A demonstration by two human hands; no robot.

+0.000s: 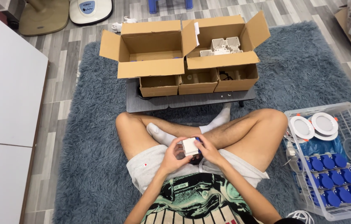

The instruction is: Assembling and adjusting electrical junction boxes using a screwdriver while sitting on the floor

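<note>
I sit cross-legged on a shaggy grey rug (92, 166). Both hands meet over my lap around a small white plastic box (190, 146) with a blue part at its right edge. My left hand (172, 156) cups it from the left and below. My right hand (208, 150) grips its right side, fingers curled over the top.
A low dark table (192, 101) ahead carries three small open cardboard trays (198, 81). Behind them stand two open cardboard boxes, the left one (150, 68) nearly empty and the right one (221, 60) holding white boxes. A clear plastic crate (341, 207) at my right holds blue pieces and round white lamps (313, 125).
</note>
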